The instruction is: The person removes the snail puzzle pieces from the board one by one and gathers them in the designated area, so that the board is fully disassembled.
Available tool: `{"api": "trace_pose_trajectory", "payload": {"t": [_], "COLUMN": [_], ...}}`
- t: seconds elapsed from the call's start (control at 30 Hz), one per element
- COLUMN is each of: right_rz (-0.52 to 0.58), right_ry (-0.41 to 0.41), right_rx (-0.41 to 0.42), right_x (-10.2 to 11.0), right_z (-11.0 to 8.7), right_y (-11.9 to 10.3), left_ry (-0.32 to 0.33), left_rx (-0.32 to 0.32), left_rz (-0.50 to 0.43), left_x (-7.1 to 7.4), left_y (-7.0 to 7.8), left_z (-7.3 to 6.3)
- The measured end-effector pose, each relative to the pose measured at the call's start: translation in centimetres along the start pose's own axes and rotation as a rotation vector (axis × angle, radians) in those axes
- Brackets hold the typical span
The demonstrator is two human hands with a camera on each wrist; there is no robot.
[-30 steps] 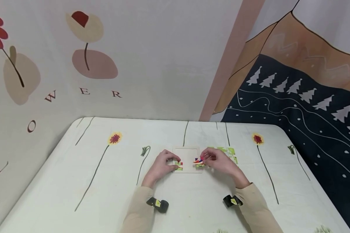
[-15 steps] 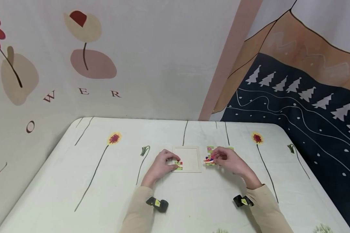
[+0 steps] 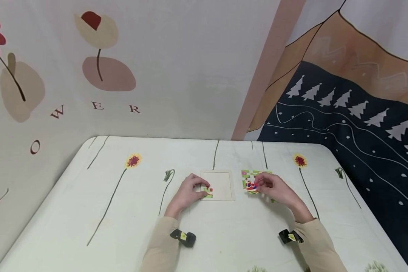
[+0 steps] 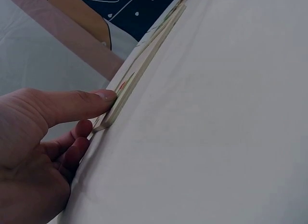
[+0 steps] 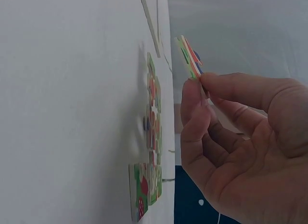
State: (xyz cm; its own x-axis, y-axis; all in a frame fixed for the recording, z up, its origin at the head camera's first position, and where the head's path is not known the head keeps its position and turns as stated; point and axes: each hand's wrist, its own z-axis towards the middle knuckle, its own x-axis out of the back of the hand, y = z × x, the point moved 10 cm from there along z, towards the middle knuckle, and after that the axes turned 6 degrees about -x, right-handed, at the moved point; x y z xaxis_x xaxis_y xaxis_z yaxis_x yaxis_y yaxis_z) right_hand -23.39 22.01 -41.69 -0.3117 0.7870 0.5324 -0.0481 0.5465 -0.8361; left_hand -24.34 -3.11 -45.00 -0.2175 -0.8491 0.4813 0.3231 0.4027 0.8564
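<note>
My left hand (image 3: 189, 192) stays at the near left corner of a shallow wooden puzzle tray (image 3: 232, 189). Its thumb lies over the tray's edge and its other fingers curl at the side, gripping that corner. Between thumb and forefinger a green and red puzzle piece (image 3: 209, 192) sits in the tray. My right hand (image 3: 275, 189) pinches a second, colourful puzzle piece (image 5: 191, 58) between thumb and fingers, raised off the table and tilted. Below it lie several loose puzzle pieces (image 5: 153, 113), partly hidden by the hand in the head view.
The white tablecloth (image 3: 224, 234) has printed flowers and stems. A pale curtain (image 3: 190, 75) with printed flowers and letters rises behind the table, and a dark cloth (image 3: 312, 121) with white trees hangs at the right. Each wrist wears a black camera (image 3: 187, 238).
My right hand has moved right with its puzzle piece, from over the tray's right edge to above the loose pieces, showing more of them. The left hand stays in place.
</note>
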Motion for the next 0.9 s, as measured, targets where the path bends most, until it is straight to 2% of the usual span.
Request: {"api": "trace_pose_trajectory", "payload": {"t": [0.9], "right_rz": [-0.049], "right_ry": [0.006], "right_rx": [-0.033], "right_x": [1.0], "right_z": [-1.4], "right_y": [2.3], "left_ry": [-0.002], "left_rx": [0.001], "left_rz": [0.007], "left_x": [-0.1], "left_y": [0.0], "left_z": [0.1]}}
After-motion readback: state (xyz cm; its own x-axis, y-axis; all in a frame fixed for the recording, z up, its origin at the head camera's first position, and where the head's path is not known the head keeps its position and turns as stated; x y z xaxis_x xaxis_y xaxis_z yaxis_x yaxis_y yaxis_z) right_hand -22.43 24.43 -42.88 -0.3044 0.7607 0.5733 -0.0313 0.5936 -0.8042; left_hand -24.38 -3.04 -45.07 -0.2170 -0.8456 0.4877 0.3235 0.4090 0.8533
